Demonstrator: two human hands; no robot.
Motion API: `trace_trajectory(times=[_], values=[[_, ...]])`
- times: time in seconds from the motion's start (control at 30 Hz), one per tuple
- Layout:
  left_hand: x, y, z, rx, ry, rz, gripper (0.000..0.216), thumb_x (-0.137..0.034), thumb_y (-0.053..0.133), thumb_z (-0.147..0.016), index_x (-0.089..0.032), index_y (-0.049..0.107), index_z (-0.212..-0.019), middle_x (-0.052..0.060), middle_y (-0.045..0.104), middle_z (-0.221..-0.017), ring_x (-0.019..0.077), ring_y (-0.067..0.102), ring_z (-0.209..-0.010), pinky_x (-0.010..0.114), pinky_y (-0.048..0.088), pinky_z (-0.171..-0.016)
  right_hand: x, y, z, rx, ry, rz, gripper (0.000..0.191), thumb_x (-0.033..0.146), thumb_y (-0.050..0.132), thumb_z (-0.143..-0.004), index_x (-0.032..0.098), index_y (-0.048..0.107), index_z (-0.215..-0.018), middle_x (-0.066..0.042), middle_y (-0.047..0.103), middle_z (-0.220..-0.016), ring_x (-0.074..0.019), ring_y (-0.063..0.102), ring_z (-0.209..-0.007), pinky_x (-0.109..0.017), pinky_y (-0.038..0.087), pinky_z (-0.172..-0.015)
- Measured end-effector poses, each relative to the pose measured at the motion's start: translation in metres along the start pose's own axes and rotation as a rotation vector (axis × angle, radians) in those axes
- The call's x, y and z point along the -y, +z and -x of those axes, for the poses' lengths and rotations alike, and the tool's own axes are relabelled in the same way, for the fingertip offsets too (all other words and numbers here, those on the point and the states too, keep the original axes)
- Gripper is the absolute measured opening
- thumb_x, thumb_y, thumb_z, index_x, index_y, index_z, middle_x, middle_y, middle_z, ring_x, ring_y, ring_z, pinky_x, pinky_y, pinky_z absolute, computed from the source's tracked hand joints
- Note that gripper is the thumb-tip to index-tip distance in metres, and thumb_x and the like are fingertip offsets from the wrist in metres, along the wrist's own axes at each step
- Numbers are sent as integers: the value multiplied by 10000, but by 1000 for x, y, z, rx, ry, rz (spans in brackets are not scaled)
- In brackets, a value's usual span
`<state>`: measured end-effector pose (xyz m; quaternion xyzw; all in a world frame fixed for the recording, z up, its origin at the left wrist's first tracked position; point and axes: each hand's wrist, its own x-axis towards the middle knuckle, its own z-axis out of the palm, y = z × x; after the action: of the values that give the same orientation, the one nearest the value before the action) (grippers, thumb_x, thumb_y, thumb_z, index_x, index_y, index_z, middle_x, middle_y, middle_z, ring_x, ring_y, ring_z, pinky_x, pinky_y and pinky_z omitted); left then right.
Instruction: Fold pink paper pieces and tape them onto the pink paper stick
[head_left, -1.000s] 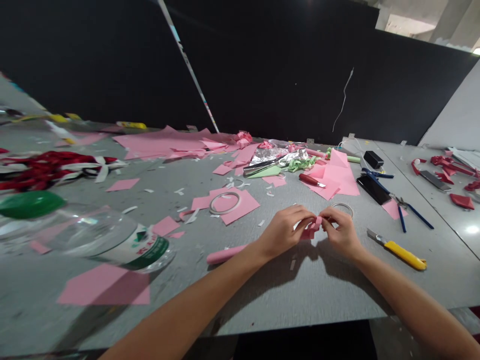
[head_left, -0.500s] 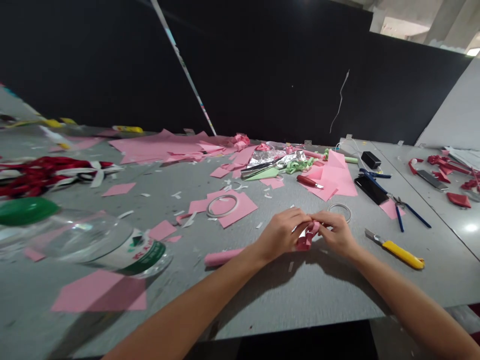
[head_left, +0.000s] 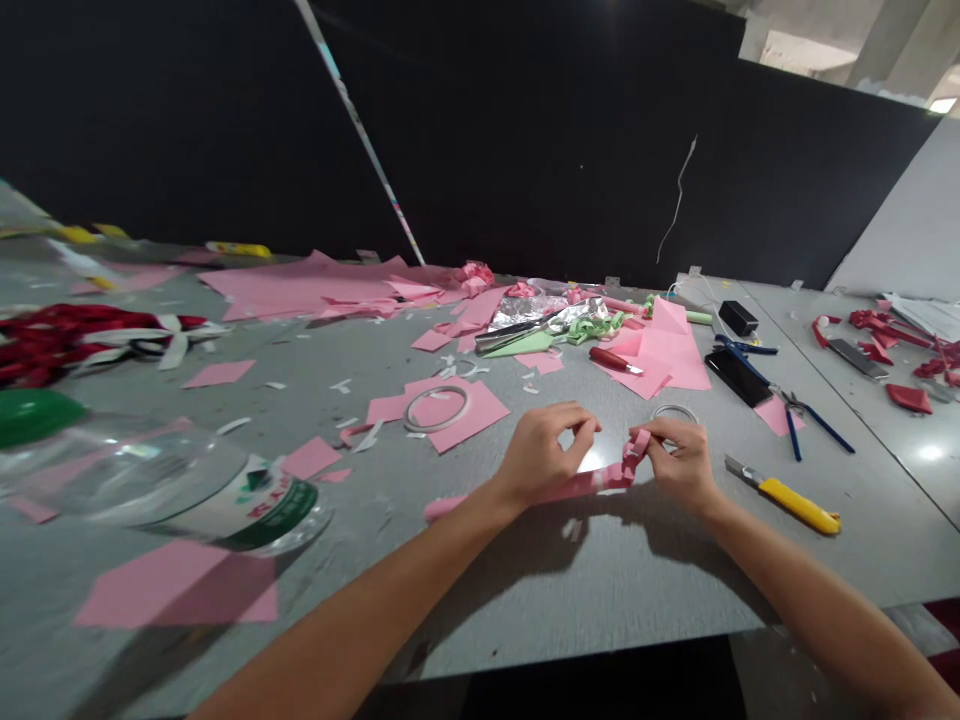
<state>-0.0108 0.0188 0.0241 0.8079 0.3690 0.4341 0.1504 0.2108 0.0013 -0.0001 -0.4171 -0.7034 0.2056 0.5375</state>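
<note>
My right hand point(head_left: 679, 460) pinches a looped pink paper strip point(head_left: 636, 448) between thumb and fingertips. From this loop a pink length point(head_left: 585, 484) runs leftward, low over the table, and passes behind my left hand. My left hand point(head_left: 546, 452) is held apart from the loop, its fingers curled and thumb and index tips close together; whatever may be between them is too small to make out. A pink paper roll end point(head_left: 444, 508) shows beyond the left wrist. Close behind the right hand lies a ring of tape point(head_left: 675, 412).
A yellow utility knife point(head_left: 799, 505) lies right of my hands, with blue-handled pliers point(head_left: 795, 405) and a phone point(head_left: 739, 376) behind. On the left, a plastic bottle point(head_left: 187, 480) lies on its side. Another ring point(head_left: 409, 412) rests on pink paper point(head_left: 487, 405). Scissors point(head_left: 499, 335) lie farther back.
My left hand has drawn away from the loop, leftward, and the two hands are now apart. The right hand keeps hold of the strip. More of the pink length shows between them.
</note>
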Motion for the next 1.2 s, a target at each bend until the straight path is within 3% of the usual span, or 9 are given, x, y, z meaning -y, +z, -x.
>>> trace_trajectory(times=[0.13, 0.27, 0.43, 0.53, 0.73, 0.93, 1.07, 1.2], values=[[0, 4, -1, 70, -33, -8, 283, -242, 555, -1000, -189, 719, -776, 38, 768, -780, 188, 698, -721, 300, 486, -710, -1, -2, -4, -41, 21, 24, 257, 201, 610, -892, 222, 853, -811, -46, 779, -706, -184, 655, -581, -313, 491, -587], [2, 5, -5, 178, -46, -25, 271, -269, 571, -1005, -196, 767, -832, 53, 806, -858, 200, 722, -771, 300, 493, -731, -8, -2, -11, -16, 89, -35, 249, 283, 637, -904, 225, 877, -874, -75, 822, -825, -204, 714, -684, -307, 507, -609], [11, 8, -4, 375, -91, -6, 270, -440, 705, -963, -235, 826, -1090, 56, 844, -925, 230, 755, -771, 289, 491, -671, -20, -1, -16, -2, 230, -160, 268, 359, 700, -875, 197, 884, -984, -75, 804, -827, -166, 640, -608, -272, 493, -529], [19, 12, 1, 432, -88, -98, 321, -422, 784, -888, -246, 821, -1154, 62, 837, -884, 251, 750, -734, 288, 461, -640, -27, -1, -17, -33, 295, -210, 329, 397, 720, -866, 179, 875, -1056, -60, 766, -792, -145, 581, -555, -261, 470, -475], [26, 11, -2, 357, -102, -165, 234, -375, 692, -950, -227, 814, -1083, 76, 832, -886, 248, 744, -727, 285, 447, -630, -32, -4, -21, -103, 335, -285, 501, 461, 722, -899, 146, 804, -1280, 5, 652, -655, -136, 542, -537, -262, 486, -500], [29, 2, -6, 250, -60, -326, 177, -337, 723, -956, -250, 785, -1097, 67, 840, -973, 265, 760, -801, 296, 456, -640, -35, -6, -24, -89, 340, -328, 624, 417, 733, -877, 191, 691, -1457, -31, 756, -822, -172, 669, -668, -249, 519, -522], [37, -2, -7, 189, -17, -496, 196, -272, 681, -993, -231, 750, -1172, 81, 810, -1070, 256, 754, -861, 305, 497, -690, -48, -5, -23, -64, 370, -256, 471, 328, 680, -806, 175, 804, -1234, -118, 808, -1059, -194, 722, -756, -260, 545, -541], [42, -6, -10, 150, 8, -634, 187, -221, 568, -1063, -198, 743, -1126, 95, 781, -1095, 254, 737, -875, 346, 519, -749, -57, -2, -22, -111, 456, -249, 420, 280, 618, -744, 197, 837, -1092, -125, 809, -1126, -180, 721, -753, -252, 553, -553]])
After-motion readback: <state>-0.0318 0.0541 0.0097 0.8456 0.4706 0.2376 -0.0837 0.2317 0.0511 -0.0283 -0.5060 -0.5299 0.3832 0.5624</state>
